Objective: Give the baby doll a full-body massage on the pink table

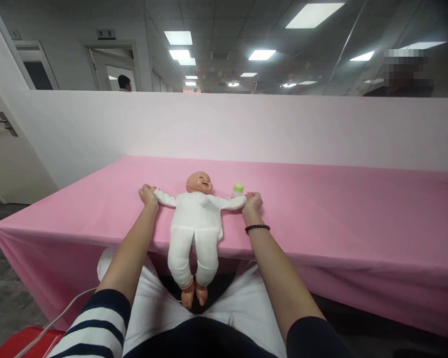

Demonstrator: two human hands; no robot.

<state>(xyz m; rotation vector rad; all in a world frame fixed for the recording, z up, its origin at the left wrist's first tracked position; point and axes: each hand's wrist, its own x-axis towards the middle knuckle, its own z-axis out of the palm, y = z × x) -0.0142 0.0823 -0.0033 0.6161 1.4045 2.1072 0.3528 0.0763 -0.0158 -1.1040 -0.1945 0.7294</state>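
A baby doll [196,223] in a white one-piece suit lies on its back on the pink-covered table [321,214]. Its legs hang over the table's front edge, with bare plastic feet dangling. My left hand [148,195] is closed around the end of the doll's arm on the left side. My right hand [253,203] grips the doll's other hand. A small baby bottle [238,190] with a green cap stands just beyond that arm, close to my right hand and untouched.
The pink cloth drapes over the table's front edge. A white partition [246,124] runs behind the table, with a white door [7,134] at the left. A person [124,83] stands far off in a doorway. A red object [26,343] and a white cable [56,320] lie low at the left.
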